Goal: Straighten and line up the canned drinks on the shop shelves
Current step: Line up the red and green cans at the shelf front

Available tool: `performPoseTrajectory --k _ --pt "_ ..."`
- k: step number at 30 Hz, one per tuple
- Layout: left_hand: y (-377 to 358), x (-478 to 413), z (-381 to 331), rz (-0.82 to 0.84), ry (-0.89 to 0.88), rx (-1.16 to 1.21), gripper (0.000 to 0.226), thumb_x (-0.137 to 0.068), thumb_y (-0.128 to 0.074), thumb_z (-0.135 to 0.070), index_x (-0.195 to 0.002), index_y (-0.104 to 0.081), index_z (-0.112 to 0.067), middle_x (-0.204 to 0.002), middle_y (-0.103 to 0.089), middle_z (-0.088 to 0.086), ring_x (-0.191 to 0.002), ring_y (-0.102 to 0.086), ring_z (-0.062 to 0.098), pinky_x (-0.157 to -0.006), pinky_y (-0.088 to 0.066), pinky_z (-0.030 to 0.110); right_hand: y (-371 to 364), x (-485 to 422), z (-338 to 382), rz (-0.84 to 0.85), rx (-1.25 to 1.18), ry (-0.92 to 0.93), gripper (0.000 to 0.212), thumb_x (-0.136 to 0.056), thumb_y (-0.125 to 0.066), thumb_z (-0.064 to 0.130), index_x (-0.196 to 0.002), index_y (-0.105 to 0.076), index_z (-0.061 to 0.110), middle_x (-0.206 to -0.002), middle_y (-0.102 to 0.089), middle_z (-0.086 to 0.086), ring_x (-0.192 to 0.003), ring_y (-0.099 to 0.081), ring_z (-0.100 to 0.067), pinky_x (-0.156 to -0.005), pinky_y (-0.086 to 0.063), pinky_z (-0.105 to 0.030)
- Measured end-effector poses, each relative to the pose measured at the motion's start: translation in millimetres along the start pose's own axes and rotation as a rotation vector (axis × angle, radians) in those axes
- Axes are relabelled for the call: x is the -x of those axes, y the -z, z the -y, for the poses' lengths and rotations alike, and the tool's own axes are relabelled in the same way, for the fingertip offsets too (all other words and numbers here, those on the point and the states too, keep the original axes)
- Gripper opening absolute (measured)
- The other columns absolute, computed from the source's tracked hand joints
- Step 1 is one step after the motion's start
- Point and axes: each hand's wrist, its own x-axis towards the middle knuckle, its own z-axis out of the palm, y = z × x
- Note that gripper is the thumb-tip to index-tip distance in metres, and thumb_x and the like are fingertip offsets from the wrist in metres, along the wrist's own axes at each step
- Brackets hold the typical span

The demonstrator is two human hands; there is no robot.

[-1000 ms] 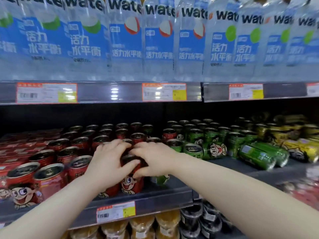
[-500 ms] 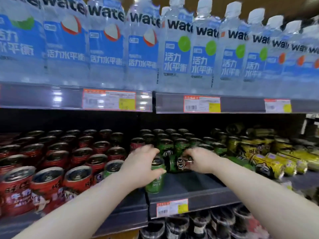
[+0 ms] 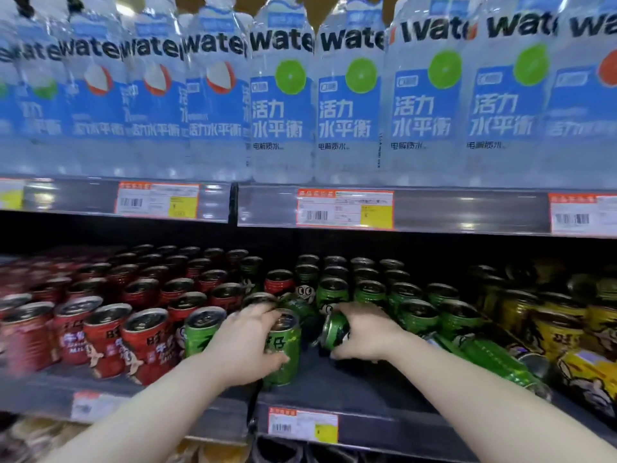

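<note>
The hands have left the red cans [image 3: 143,342] and moved over to the green section. A second ago both were cupped on one red can at the row's edge; now each has a can of its own. The left hand [image 3: 245,342] grips an upright green can [image 3: 283,352] at the front of the shelf [image 3: 350,389], fingers [image 3: 260,314] curled over its rim and thumb wrapped round the side. It had that can half a second ago too and hasn't let go. The right hand [image 3: 369,330] has closed round the tipped green can [image 3: 335,329], fingers [image 3: 350,309] curled across the body, the lid pointing left toward the other hand. The two cans sit just beside each other, not touching as far as I can tell.

So the red rows look dealt with, and the job now is standing the toppled greens back up. This one is still on its side, not yet righted. More green cans lying flat [image 3: 494,359] wait to the right, just beside the yellow cans [image 3: 547,325], so there's plenty left to do.
</note>
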Motion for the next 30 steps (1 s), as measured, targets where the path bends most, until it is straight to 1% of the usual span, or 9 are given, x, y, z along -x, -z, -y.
performPoseTrajectory --k 5,9,11,14,16,18,22,26,30 --pt "0 -6 -10 -0.032 0.021 -0.028 0.088 -0.073 -0.06 -0.065 -0.143 -0.027 -0.025 -0.144 -0.036 0.001 -0.134 -0.03 0.021 -0.114 -0.02 0.037 11 19 -6 0.03 -0.543 -0.031 0.068 -0.066 -0.082 0.03 -0.122 -0.046 0.019 -0.114 -0.058 0.004 -0.103 -0.056 -0.01 -0.09 -0.046 -0.021" --pt "2 -12 -17 0.035 -0.121 -0.007 0.103 -0.059 -0.051 -0.079 -0.145 -0.021 -0.032 -0.149 -0.028 -0.003 -0.139 -0.021 0.018 -0.117 -0.009 0.041 3 26 5 0.101 -0.631 0.022 0.071 -0.066 -0.083 0.03 -0.127 -0.047 0.02 -0.12 -0.058 0.005 -0.111 -0.054 -0.008 -0.098 -0.044 -0.024" --pt "2 -16 -19 0.076 -0.178 -0.002 0.103 -0.057 -0.046 -0.082 -0.145 -0.023 -0.034 -0.15 -0.03 -0.006 -0.138 -0.023 0.016 -0.116 -0.01 0.04 9 24 9 0.179 -0.643 0.034 0.063 -0.075 -0.073 0.041 -0.129 -0.047 0.021 -0.125 -0.056 0.005 -0.113 -0.054 -0.01 -0.097 -0.048 -0.03" --pt "-3 -19 -18 0.089 -0.22 0.026 0.088 -0.068 -0.036 -0.085 -0.143 -0.028 -0.04 -0.147 -0.036 -0.01 -0.133 -0.031 0.015 -0.113 -0.02 0.037 30 11 15 0.183 -0.714 -0.056 0.046 -0.092 -0.042 0.053 -0.121 -0.058 0.023 -0.11 -0.057 0.011 -0.106 -0.053 -0.009 -0.079 -0.048 -0.026" --pt "-8 -19 -14 0.06 -0.237 0.029 0.102 -0.053 -0.01 -0.09 -0.142 -0.028 -0.043 -0.147 -0.035 -0.013 -0.133 -0.03 0.014 -0.114 -0.02 0.036 37 -7 18 0.054 -0.667 -0.095 0.039 -0.093 -0.045 0.046 -0.112 -0.064 0.018 -0.101 -0.061 0.006 -0.097 -0.057 -0.011 -0.076 -0.045 -0.024" --pt "-8 -18 -11 0.053 -0.242 0.051 0.108 -0.046 -0.002 -0.089 -0.141 -0.027 -0.045 -0.148 -0.034 -0.014 -0.135 -0.028 0.013 -0.115 -0.017 0.035 35 -26 23 0.04 -0.517 -0.057 0.031 -0.088 -0.06 0.037 -0.108 -0.066 0.014 -0.098 -0.063 0.001 -0.099 -0.062 -0.017 -0.079 -0.044 -0.023" --pt "-4 -18 -10 0.053 -0.256 0.056 0.102 -0.052 -0.019 -0.09 -0.142 -0.027 -0.043 -0.148 -0.032 -0.015 -0.135 -0.025 0.01 -0.112 -0.015 0.027 18 -57 39 0.142 -0.292 -0.022 0.037 -0.08 -0.065 0.042 -0.109 -0.063 0.018 -0.108 -0.065 -0.003 -0.102 -0.06 -0.018 -0.088 -0.047 -0.026" --pt "-7 -19 -14 0.046 -0.245 0.045 0.083 -0.07 -0.031 -0.079 -0.143 -0.025 -0.041 -0.148 -0.032 -0.016 -0.135 -0.021 0.009 -0.108 -0.011 0.024 9 -74 45 0.207 -0.128 0.002 0.011 -0.083 -0.058 0.03 -0.082 -0.057 0.02 -0.081 -0.058 0.0 -0.086 -0.055 -0.018 -0.062 -0.039 -0.023" --pt "-11 -19 -12 0.0 -0.261 0.046 0.095 -0.057 -0.013 -0.079 -0.142 -0.029 -0.04 -0.142 -0.036 -0.009 -0.131 -0.024 0.012 -0.106 -0.016 0.028 9 -78 52 0.243 0.062 0.052 0.032 -0.09 -0.048 0.018 -0.121 -0.049 0.01 -0.12 -0.057 -0.013 -0.11 -0.056 -0.028 -0.081 -0.041 -0.029"
